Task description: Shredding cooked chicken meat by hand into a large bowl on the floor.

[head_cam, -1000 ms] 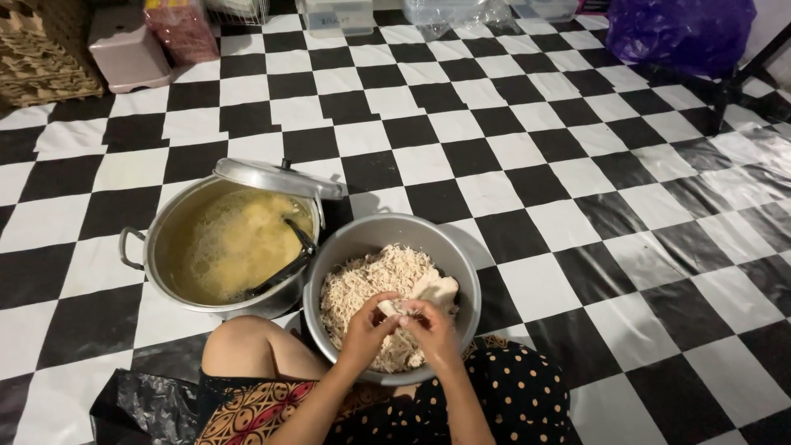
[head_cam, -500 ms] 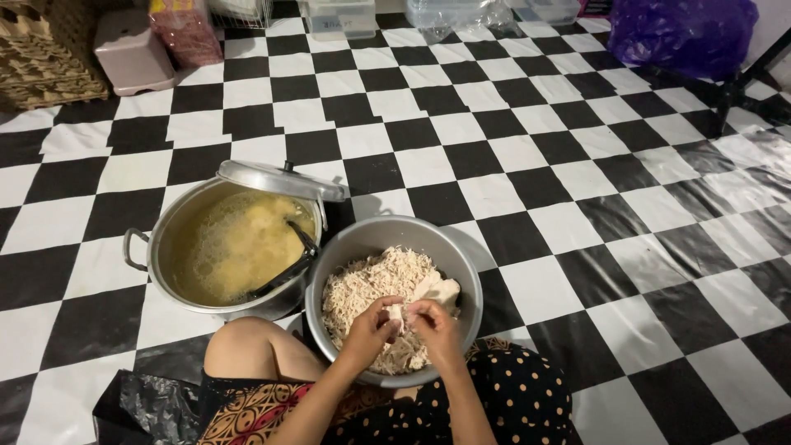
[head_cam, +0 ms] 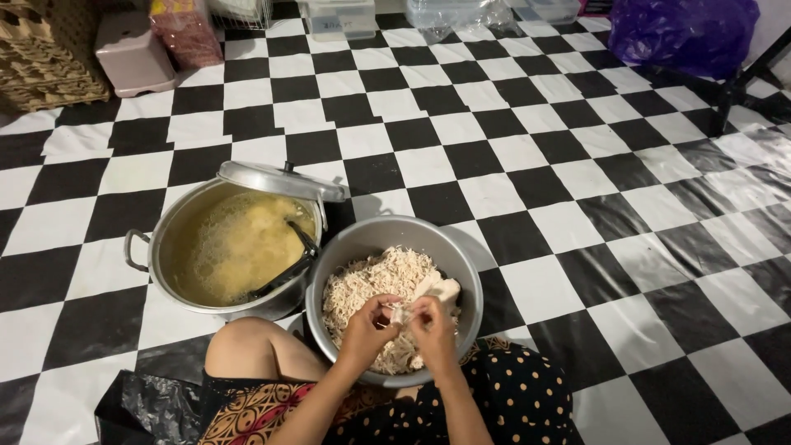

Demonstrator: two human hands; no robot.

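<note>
Left hand: the left hand (head_cam: 368, 323) is over the near side of the metal bowl (head_cam: 362, 241), fingers curled and pinched on a pale piece of cooked chicken (head_cam: 401, 313).
Right hand: the right hand (head_cam: 430, 321) meets the left one at the same piece, fingertips closed on it from the other side; the two hands are touching or nearly so.
Piece in hand: small and whitish, held just above the heap, between both sets of fingertips.
Bowl contents: a heap of shredded chicken (head_cam: 371, 284) fills most of the bowl; larger whole chunks (head_cam: 438, 288) lie at its right side.
Bowl position: on the black-and-white checkered floor (head_cam: 527, 165), right in front of the person's knees.
Pot: a large metal pot (head_cam: 177, 239) stands just left of the bowl, touching or almost touching it, full of yellow broth (head_cam: 239, 243), with a dark ladle (head_cam: 288, 268) leaning in it.
Lid: the pot's lid (head_cam: 280, 179) rests tilted on the far rim.
Far corner: a purple plastic bag (head_cam: 684, 33) lies at the upper right, well apart.
</note>
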